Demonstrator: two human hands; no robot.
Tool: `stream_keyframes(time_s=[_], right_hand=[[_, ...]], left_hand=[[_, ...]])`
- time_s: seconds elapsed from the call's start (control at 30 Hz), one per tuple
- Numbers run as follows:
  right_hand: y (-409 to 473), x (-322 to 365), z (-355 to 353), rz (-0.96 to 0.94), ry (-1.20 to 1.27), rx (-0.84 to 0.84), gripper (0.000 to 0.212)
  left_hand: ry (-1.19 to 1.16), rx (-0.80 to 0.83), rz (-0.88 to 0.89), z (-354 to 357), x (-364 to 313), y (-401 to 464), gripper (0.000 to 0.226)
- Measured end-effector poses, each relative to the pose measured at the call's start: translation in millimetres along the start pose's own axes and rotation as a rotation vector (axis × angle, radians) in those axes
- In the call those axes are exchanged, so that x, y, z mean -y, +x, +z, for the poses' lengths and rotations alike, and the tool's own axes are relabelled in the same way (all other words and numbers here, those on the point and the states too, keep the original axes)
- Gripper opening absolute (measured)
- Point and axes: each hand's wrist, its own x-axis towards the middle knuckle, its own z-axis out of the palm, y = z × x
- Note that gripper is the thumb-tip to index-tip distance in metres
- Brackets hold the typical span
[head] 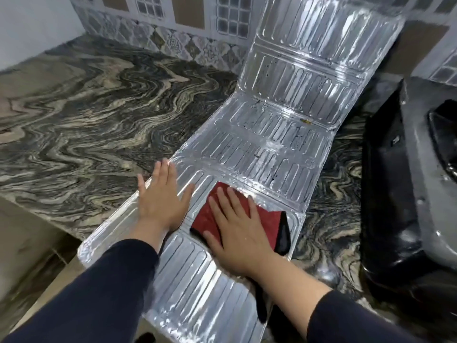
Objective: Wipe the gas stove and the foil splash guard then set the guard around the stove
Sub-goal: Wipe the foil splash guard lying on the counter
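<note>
While two hands press | one guard [284, 134] | one cloth [269, 220]

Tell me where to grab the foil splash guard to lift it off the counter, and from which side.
Probably grip the foil splash guard by its long side edges, one hand on each, coming from left and right. It lies unfolded across the counter, far panel leaning on the tiled wall, and looks thin with fold creases, so one-end lifting might buckle it. First lift off the left hand and the right hand with the red cloth.
</note>
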Motion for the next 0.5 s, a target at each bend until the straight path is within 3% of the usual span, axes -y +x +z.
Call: stream_keyframes(time_s=[0.17,0.5], right_hand=[[35.3,-26.9,-8.4,-0.007,-0.033,-0.009,0.065],[119.0,-159.3,-47.8,0.245,-0.103,-0.056,0.064]], left_hand=[[0.006,-0.02,-0.022,0.1,7.2,-4.9,0.082],[-0.002,-0.031,-0.019,1.7,8.3,-1.7,0.081]])
